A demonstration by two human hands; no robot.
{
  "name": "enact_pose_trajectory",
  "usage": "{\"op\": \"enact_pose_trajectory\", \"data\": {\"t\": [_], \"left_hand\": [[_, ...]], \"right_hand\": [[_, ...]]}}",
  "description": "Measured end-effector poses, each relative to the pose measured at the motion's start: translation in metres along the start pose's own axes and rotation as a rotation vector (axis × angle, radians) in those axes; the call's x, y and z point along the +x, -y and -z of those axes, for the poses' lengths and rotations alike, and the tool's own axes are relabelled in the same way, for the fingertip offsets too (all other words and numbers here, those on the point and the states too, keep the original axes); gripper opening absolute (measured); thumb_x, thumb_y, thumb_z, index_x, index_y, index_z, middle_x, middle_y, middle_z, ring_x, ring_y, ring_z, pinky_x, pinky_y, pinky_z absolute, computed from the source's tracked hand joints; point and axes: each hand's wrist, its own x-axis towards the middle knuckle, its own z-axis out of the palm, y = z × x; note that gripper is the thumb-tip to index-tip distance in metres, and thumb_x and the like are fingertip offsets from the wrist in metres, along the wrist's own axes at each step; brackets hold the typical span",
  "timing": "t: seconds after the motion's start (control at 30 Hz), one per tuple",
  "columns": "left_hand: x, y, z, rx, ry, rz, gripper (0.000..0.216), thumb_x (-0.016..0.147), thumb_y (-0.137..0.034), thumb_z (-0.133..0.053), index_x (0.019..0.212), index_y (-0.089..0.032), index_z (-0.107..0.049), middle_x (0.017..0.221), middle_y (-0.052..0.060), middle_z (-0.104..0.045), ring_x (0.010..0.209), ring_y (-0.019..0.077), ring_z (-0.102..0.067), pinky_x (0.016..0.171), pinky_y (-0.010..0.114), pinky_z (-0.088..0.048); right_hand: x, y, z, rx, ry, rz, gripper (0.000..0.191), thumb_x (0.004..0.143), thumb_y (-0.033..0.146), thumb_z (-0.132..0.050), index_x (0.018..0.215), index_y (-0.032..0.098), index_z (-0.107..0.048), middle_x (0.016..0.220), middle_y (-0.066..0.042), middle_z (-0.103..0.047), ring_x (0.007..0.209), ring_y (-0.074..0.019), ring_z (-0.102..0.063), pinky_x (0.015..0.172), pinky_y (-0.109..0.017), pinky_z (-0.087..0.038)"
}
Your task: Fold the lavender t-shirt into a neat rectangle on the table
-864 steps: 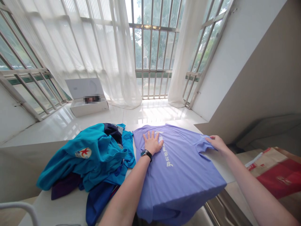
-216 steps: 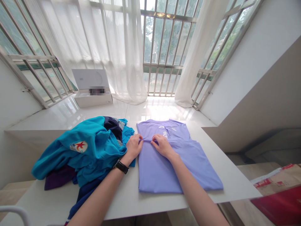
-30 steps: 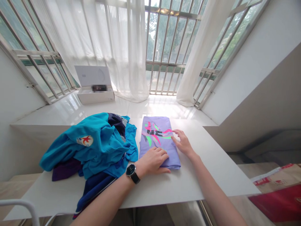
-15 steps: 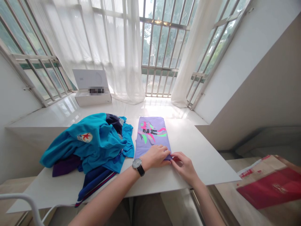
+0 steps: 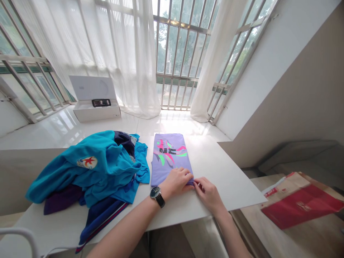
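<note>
Head view: a folded purple shirt (image 5: 169, 157), its colourful print facing up, lies on the white desk (image 5: 228, 179), just beside a heap of blue clothes (image 5: 91, 172). The left hand (image 5: 176, 182), a watch (image 5: 157, 196) on its wrist, rests on the shirt's near edge with its fingers curled over the cloth. The right hand (image 5: 208, 193) pinches the shirt's near right corner. An open white box (image 5: 94, 100) sits on the window ledge, well apart.

A home: sheer curtains (image 5: 118, 53), barred bay window (image 5: 177, 57), laundry pile (image 5: 91, 172).
</note>
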Motion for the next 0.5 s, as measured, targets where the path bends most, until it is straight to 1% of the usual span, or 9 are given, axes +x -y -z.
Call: {"op": "enact_pose_trajectory", "data": {"t": [0.13, 0.33, 0.5], "left_hand": [[0.002, -0.0028, -0.0029, 0.023, -0.003, 0.025, 0.021, 0.097, -0.041, -0.056, 0.103, -0.022, -0.063, 0.106, 0.004, -0.065, 0.091, 0.0201, -0.059, 0.074, 0.031, -0.047], [0.0014, 0.0001, -0.0051, -0.051, -0.014, 0.026, 0.022, 0.099, -0.039, -0.052, 0.106, -0.024, -0.066, 0.1, 0.003, -0.067, 0.09, 0.0192, -0.061, 0.074, 0.029, -0.048], [0.0005, 0.0014, -0.001, -0.12, 0.003, 0.021, 0.019, 0.1, -0.029, -0.051, 0.111, -0.025, -0.066, 0.101, 0.003, -0.068, 0.093, 0.0188, -0.062, 0.077, 0.029, -0.047]], "right_hand": [[-0.0028, -0.0014, -0.0002, 0.004, -0.016, 0.048, 0.015, 0.097, 0.022, -0.049, 0.096, 0.022, -0.063, 0.085, -0.002, -0.066, 0.072, -0.0156, -0.063, 0.062, -0.025, -0.049], [-0.0038, -0.0004, -0.0003, -0.002, -0.03, 0.086, 0.012, 0.097, 0.022, -0.049, 0.096, 0.021, -0.06, 0.081, -0.001, -0.061, 0.065, -0.013, -0.057, 0.06, -0.025, -0.047], [-0.0031, 0.0007, -0.0007, -0.005, -0.021, 0.073, 0.012, 0.097, 0.022, -0.049, 0.094, 0.022, -0.06, 0.081, -0.001, -0.06, 0.063, -0.0126, -0.057, 0.059, -0.025, -0.047]]}}
